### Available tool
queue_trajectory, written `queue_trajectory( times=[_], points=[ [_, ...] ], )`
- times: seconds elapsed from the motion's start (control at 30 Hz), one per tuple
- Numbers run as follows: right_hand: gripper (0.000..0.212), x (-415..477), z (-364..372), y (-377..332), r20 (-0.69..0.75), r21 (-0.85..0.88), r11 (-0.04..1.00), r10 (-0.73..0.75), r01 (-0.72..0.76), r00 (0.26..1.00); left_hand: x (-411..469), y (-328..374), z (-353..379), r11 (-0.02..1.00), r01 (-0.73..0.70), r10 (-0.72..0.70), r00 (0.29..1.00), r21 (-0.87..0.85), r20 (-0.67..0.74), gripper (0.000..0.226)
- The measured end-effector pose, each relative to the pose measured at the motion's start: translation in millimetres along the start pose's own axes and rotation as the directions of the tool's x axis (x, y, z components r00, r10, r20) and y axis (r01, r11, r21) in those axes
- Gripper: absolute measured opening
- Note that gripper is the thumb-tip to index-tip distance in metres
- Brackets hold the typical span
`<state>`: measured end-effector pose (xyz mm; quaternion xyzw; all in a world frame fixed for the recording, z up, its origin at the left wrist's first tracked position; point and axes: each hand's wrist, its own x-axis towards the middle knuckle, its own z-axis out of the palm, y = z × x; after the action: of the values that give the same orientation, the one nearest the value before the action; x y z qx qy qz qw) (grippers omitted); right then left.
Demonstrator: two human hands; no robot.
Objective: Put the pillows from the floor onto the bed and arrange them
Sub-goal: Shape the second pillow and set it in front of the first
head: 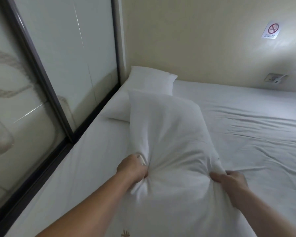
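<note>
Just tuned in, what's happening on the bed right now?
A person is holding a white pillow over the bed with both hands: the left hand bunches its near left edge, the right hand grips its near right corner. A second pillow already lies in the far corner, by the wall and the glass partition. The held one is not yet set down.

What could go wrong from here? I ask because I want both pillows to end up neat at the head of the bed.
1. Both hands, left hand and right hand, only pinch bunched fabric of the held pillow; the cover may stay creased.
2. Set down carelessly, it could nudge the placed pillow askew in its corner.
3. It may drag the already wrinkled sheet.
</note>
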<state>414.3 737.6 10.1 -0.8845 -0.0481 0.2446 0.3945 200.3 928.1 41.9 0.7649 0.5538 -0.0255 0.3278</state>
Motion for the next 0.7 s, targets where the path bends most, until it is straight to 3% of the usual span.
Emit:
queue_trajectory(
  times=[0.07,0.17,0.27,0.4,0.5,0.53,0.63,0.7],
  points=[
    [0.023,-3.6,-10.6,-21.6,-0.100,-0.118,0.990,-0.086,0.074,0.991,-14.1,12.1,-8.0,0.991,-0.072,0.070,0.997,0.117,0.024,0.052],
    [0.027,-6.4,-37.3,-61.8,-0.209,-0.331,0.927,-0.256,0.178,0.944,-41.0,32.6,-11.6,0.971,-0.195,0.182,0.978,0.139,0.100,0.045],
    [0.033,-3.0,-74.2,-103.6,-0.282,-0.523,0.802,-0.481,0.287,0.830,-76.7,52.4,-2.0,0.930,-0.357,0.337,0.923,0.088,0.186,0.041],
    [0.034,-8.1,-98.4,-140.9,-0.150,-0.651,0.575,-0.738,0.496,0.658,-136.5,63.4,35.2,0.872,-0.488,0.464,0.813,-0.022,0.353,0.036],
    [0.027,-20.8,-79.2,-144.6,-0.030,-0.545,0.554,-0.763,0.629,0.646,-155.5,66.0,54.3,0.847,-0.531,0.465,0.750,0.008,0.471,0.039],
    [0.025,-24.0,-68.4,-140.4,0.009,-0.515,0.571,-0.742,0.639,0.670,-150.2,67.8,54.5,0.836,-0.546,0.483,0.777,0.052,0.404,0.039],
    [0.024,-35.0,-38.4,-113.3,0.175,-0.459,0.619,-0.640,0.637,0.748,-104.8,66.4,33.0,0.809,-0.530,0.546,0.838,0.253,0.007,0.033],
    [0.034,-50.1,-25.7,-83.4,0.279,-0.429,0.683,-0.522,0.591,0.806,-69.4,55.2,14.3,0.809,-0.481,0.515,0.857,0.339,-0.013,0.041]
  ],
)
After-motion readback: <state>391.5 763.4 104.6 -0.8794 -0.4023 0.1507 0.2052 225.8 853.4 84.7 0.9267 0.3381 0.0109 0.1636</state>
